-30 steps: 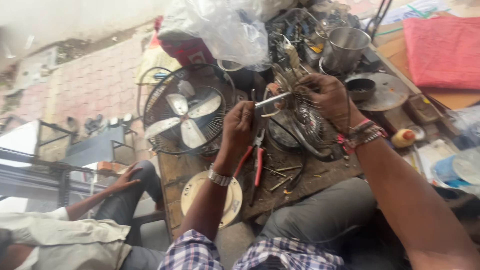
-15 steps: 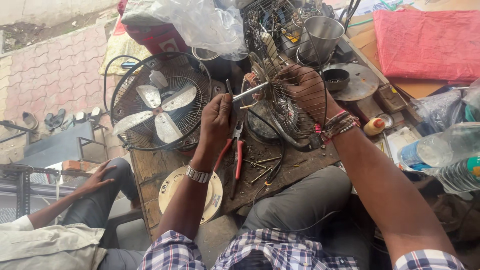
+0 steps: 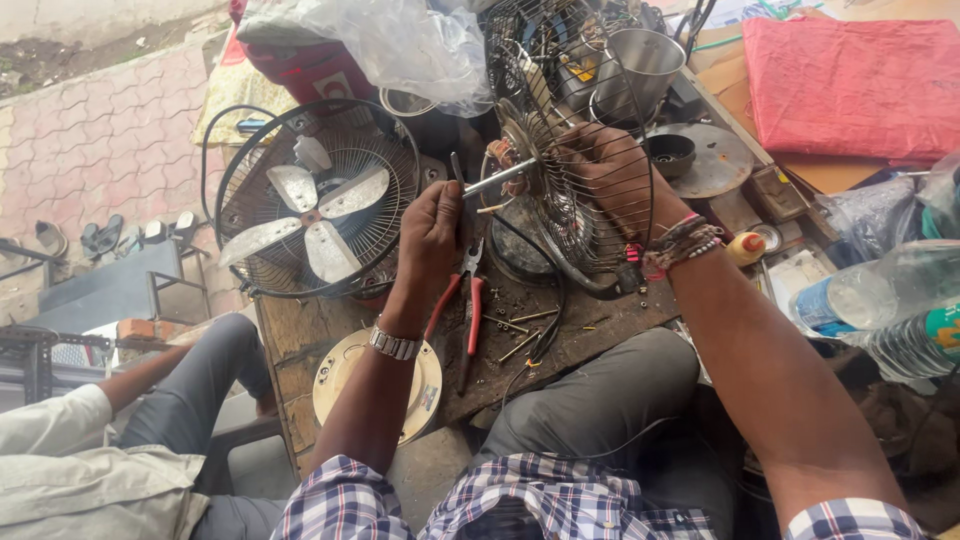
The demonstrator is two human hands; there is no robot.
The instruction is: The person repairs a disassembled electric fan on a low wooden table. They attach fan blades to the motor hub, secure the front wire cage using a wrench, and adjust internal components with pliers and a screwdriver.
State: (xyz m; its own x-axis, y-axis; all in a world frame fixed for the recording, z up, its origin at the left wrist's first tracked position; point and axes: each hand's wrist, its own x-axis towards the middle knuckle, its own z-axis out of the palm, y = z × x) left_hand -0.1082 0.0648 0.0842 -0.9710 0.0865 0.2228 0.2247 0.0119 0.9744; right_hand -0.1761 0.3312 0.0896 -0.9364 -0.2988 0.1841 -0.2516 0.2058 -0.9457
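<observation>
A worn wooden desk (image 3: 320, 335), littered with screws and a pair of red-handled pliers (image 3: 462, 300), is set beside a brick-paved street. A wire fan guard with its motor (image 3: 560, 170) is held tilted above the desk by the right hand (image 3: 615, 175), whose fingers are curled tight through the wires. The steel shaft (image 3: 497, 181) is met by the left hand (image 3: 432, 232), closed around what appears to be a screwdriver. A complete table fan (image 3: 315, 200) stands at the left.

Tilted wire fan guard (image 3: 590, 150), motor shaft (image 3: 497, 180) seemingly protruding
</observation>
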